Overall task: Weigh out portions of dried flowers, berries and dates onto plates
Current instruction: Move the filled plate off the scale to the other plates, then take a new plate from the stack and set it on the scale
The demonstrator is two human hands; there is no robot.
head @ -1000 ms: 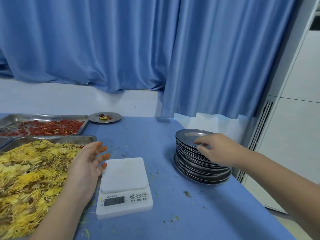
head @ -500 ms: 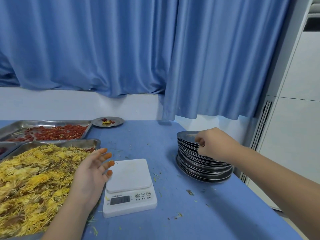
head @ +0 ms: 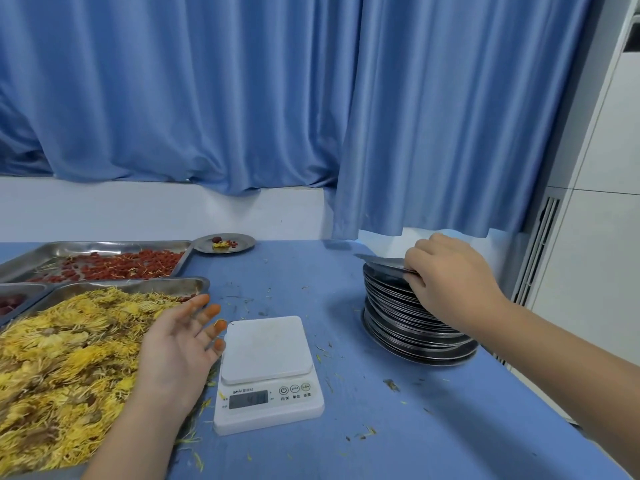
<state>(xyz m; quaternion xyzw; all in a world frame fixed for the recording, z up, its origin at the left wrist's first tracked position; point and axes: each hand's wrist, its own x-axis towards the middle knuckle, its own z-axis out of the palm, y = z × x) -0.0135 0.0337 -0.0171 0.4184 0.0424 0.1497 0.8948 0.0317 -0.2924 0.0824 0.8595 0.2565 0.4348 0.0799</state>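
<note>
Top steel plate (head: 382, 262) now tilts up off the plate stack (head: 408, 327) at the table's right, rim pinched by the right hand (head: 446, 275) that only touched it a second ago, so likely scale-bound (head: 266, 372); left hand (head: 176, 348) hovers, fingers spread, over dried flowers (head: 62, 358).

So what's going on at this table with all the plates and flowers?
A person is portioning out dried goods. Their right hand pinches the rim of the top plate, which is tipped up off the stack of metal plates. The left hand hovers open between the yellow dried flowers and the white scale, whose platform is bare. One filled small plate sits at the back, near the red berries.
</note>
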